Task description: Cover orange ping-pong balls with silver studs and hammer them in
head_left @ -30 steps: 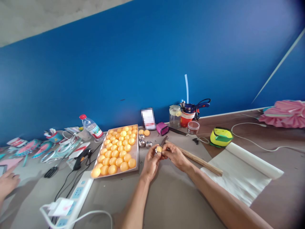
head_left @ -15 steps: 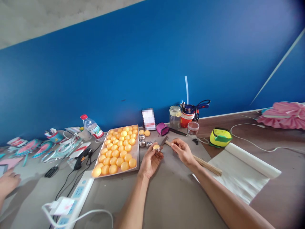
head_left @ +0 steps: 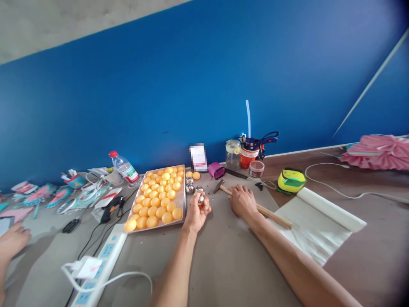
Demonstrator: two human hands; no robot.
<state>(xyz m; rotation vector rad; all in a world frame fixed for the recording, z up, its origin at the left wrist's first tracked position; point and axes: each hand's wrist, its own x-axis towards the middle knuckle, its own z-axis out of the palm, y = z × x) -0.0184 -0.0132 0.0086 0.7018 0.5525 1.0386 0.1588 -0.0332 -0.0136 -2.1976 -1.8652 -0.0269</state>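
Observation:
Held in the fingers of my left hand (head_left: 195,215) is a small ball with a shiny silver covering (head_left: 200,199); part of it is hidden by the fingers. Just behind that hand, several similar silver balls (head_left: 189,188) sit beside the tray. My right hand (head_left: 243,202) is palm down on the wooden handle of a hammer (head_left: 274,217), fingers curled over it, with the fingertips out of sight. The hammer lies on the table, its metal head (head_left: 218,186) to the left of the hand. Small shiny bits (head_left: 212,199) lie near the head.
A tray of orange balls (head_left: 180,200) stands left of my hands. Behind are a purple cup (head_left: 217,170), glass jar (head_left: 233,158) and red cup (head_left: 249,160). White sheet material (head_left: 309,228) lies right. Far left, another person's hand (head_left: 14,241) appears near a power strip (head_left: 107,251).
My left hand has turned the ball, so the yellow patch no longer shows, and moved slightly left. My right hand has come away from the ball and down onto the hammer handle.

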